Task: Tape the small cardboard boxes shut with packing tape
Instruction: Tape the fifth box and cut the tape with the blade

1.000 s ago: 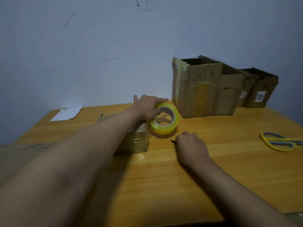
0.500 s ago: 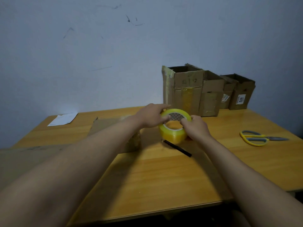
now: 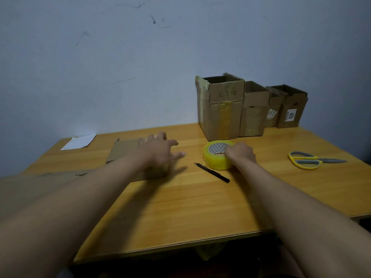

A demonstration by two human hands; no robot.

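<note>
On the bench (image 3: 180,207), right hand (image 3: 240,153) grips the tape roll (image 3: 217,157); left hand (image 3: 160,152) spread, empty, over the small box (image 3: 128,149) — next, likely free the tape end.

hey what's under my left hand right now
A small cardboard box lies under your left hand, spread open over it. The hand and forearm cover its near right part, so whether it's taped there can't be seen.

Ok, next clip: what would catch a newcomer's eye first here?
The yellow packing tape roll at table centre, gripped by the right hand. The left hand hovers spread over a small cardboard box. Four open cardboard boxes line the wall; yellow-handled scissors lie far right.
</note>
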